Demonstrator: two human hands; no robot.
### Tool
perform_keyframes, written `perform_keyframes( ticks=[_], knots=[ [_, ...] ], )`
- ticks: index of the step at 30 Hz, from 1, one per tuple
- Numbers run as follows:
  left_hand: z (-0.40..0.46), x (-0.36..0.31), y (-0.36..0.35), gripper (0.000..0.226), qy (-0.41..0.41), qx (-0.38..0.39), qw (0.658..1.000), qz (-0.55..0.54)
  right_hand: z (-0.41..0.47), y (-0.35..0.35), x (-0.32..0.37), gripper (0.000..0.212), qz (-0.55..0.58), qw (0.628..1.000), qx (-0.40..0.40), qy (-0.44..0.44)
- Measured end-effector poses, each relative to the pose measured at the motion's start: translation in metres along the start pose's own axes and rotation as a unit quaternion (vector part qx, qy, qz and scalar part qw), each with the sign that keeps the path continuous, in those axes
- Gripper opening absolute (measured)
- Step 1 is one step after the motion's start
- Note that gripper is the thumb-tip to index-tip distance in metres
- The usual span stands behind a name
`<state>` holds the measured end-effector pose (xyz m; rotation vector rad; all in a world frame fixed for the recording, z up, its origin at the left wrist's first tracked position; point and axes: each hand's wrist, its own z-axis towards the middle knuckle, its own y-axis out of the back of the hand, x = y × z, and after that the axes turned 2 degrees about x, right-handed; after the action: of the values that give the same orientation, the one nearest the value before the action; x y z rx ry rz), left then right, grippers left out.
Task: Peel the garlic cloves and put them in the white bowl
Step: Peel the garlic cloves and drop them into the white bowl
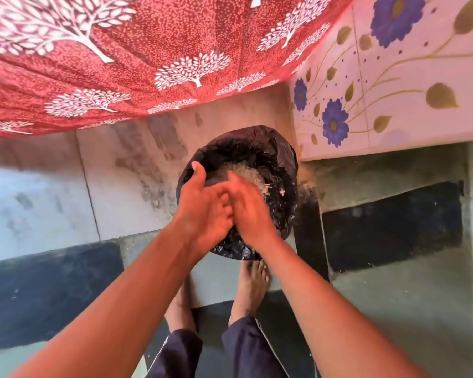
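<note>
I am standing over a bin lined with a black plastic bag [257,143] on the floor. Pale papery garlic skins [247,173] lie heaped inside it. My left hand [202,208] and my right hand [250,211] are held together above the bin, palms against each other, fingers straight. Neither hand holds anything that I can see. No garlic cloves and no white bowl are in view.
A red curtain with white tree prints [120,58] hangs at the top left. A tiled wall with blue flowers [393,77] rises on the right above a step. My bare feet [253,285] stand on dark and pale floor tiles just behind the bin.
</note>
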<state>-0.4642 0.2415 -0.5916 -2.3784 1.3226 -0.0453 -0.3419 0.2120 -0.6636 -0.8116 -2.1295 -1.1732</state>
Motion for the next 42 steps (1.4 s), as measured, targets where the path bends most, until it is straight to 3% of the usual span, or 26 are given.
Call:
perform_keyframes(
  ticks=[1, 2, 3, 6, 8, 11, 15, 19, 25, 30, 34, 39, 42],
  knots=[
    [-0.001, 0.0, 0.001, 0.09, -0.009, -0.011, 1.0, 0.022, 0.003, 0.006, -0.003, 0.068, 0.009, 0.996, -0.051, -0.071],
    [-0.001, -0.001, 0.003, 0.085, -0.02, -0.028, 0.999, 0.036, 0.003, 0.01, -0.002, 0.068, 0.025, 0.991, -0.096, -0.088],
    [-0.001, -0.002, 0.003, 0.082, -0.028, -0.046, 0.998, 0.044, -0.001, 0.012, 0.008, 0.063, 0.043, 0.992, -0.109, -0.049],
    [-0.001, -0.003, -0.001, 0.088, -0.021, -0.047, 0.999, -0.017, -0.019, -0.002, 0.032, 0.051, 0.082, 0.991, 0.009, 0.108],
    [-0.013, -0.004, -0.006, 0.091, -0.022, -0.02, 0.999, -0.02, -0.023, -0.009, 0.027, 0.051, 0.091, 0.994, 0.037, 0.051],
    [-0.049, -0.004, -0.015, 0.074, -0.034, 0.025, 0.999, 0.03, -0.03, 0.009, 0.028, 0.045, 0.087, 0.989, -0.087, -0.077],
    [-0.123, -0.008, -0.042, 0.037, -0.091, 0.004, 0.982, 0.166, -0.074, 0.067, 0.084, 0.029, 0.11, 0.961, -0.24, -0.075],
    [-0.223, -0.01, -0.081, 0.027, -0.144, 0.018, 0.957, 0.251, -0.151, 0.132, 0.168, 0.014, 0.199, 0.935, -0.282, -0.075],
    [-0.407, 0.015, -0.158, 0.024, -0.199, 0.107, 0.9, 0.373, -0.317, 0.237, 0.288, 0.013, 0.242, 0.882, -0.401, -0.052],
    [-0.518, 0.07, -0.211, 0.024, -0.211, 0.178, 0.858, 0.434, -0.451, 0.293, 0.33, 0.013, 0.264, 0.827, -0.495, -0.047],
    [-0.556, 0.133, -0.253, 0.022, -0.193, 0.228, 0.833, 0.466, -0.535, 0.318, 0.314, 0.013, 0.248, 0.775, -0.578, -0.062],
    [-0.567, 0.221, -0.31, 0.018, -0.173, 0.271, 0.782, 0.534, -0.618, 0.345, 0.258, 0.015, 0.171, 0.725, -0.65, -0.149],
    [-0.556, 0.272, -0.346, 0.013, -0.247, 0.312, 0.691, 0.603, -0.654, 0.367, 0.215, 0.015, 0.095, 0.705, -0.681, -0.175]
  ],
)
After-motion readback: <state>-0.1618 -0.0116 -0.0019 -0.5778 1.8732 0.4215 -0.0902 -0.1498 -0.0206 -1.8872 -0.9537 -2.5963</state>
